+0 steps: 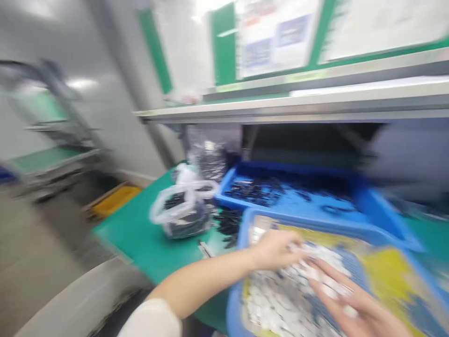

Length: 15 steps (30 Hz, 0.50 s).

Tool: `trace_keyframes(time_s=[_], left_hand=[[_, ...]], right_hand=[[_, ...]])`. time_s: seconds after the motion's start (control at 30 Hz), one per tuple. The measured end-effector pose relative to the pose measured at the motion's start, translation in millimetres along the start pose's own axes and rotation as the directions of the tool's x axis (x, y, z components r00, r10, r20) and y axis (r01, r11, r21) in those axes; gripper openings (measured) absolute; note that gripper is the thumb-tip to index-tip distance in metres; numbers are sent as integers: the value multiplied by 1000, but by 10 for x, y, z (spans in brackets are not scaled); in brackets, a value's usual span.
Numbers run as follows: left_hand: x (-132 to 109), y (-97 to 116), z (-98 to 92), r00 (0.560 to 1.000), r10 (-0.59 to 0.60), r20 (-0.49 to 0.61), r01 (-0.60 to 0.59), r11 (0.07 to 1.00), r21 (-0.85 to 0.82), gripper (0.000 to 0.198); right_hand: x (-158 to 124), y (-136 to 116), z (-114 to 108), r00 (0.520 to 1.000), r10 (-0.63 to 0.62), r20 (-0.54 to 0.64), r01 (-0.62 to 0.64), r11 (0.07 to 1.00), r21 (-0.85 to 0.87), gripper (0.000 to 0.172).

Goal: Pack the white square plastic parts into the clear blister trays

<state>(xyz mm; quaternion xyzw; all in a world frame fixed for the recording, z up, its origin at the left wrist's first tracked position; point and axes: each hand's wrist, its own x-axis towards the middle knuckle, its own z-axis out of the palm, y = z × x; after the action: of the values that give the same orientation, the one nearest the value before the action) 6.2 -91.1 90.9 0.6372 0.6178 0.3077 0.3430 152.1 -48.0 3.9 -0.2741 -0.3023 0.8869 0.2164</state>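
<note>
Head view: one green worktable [140,238] stood under one shelf [280,106]. One blue tray [305,208], rear, held black parts [245,191], uncounted. One blue basket [234,309], front, held white pieces [273,304], too blurred to count. One plastic bag [189,222] stood left. Two hands, left [278,250] and right [351,295], nearly met over basket, white pieces at fingers; cannot tell whether either gripped any.

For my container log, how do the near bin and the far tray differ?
The near bin is lighter blue; the far tray is a deeper blue.
The near bin holds many white parts; the far tray holds dark parts.
The left hand and right hand are over the near bin, neither over the far tray.
Both are open-topped.
</note>
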Motion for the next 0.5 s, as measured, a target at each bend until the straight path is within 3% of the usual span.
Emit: trace_keyframes(time_s=[0.1, 0.2, 0.33, 0.5], left_hand=[[56, -197, 49, 994, 106, -25, -103, 990, 93, 12], [135, -421, 160, 982, 186, -43, -177, 971, 160, 15], [129, -569, 216, 979, 199, -37, -187, 961, 203, 15], [135, -590, 209, 985, 168, -46, -157, 969, 189, 15]], right_hand=[[-365, -60, 252, 978, -117, -173, 138, 984, 116, 42], [-342, -97, 344, 956, -117, -267, 188, 948, 256, 45], [-306, -17, 237, 965, -153, -213, 220, 914, 341, 52], [-329, 18, 198, 974, -149, -169, 202, 908, 367, 53]])
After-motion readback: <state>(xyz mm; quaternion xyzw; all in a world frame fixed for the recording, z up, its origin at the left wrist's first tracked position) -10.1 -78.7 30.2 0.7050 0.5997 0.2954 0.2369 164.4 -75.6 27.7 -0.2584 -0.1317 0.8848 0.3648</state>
